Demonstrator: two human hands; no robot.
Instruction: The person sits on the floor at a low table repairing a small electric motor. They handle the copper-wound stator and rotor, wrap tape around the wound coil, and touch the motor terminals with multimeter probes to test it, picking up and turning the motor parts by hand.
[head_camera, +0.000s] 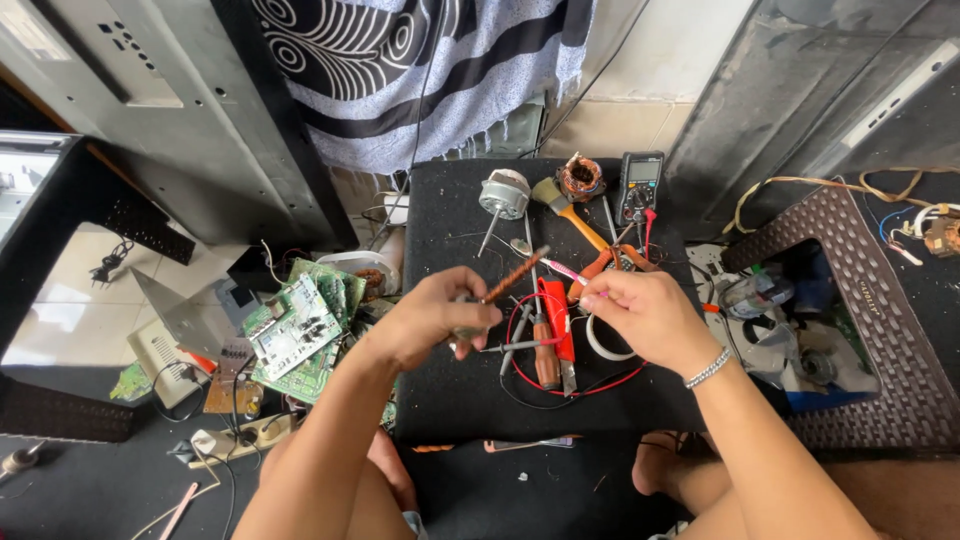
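2 hands held over a cluttered black mat

A brown-handled tool (512, 274) is gripped in the left hand (432, 322), fingers closed around it, tip angled up to the right. A thin pink-ended piece (566, 271) is pinched in the right hand (645, 315). Both are held above the black mat (460, 390), near red wires (520, 345), a multimeter (640, 186) and green circuit boards (300, 330)

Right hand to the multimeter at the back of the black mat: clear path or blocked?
Probably yes. The right hand holds only a thin wire, and the multimeter lies straight beyond it. The orange-handled pliers and the probe leads lie flat between them, low enough to reach over.
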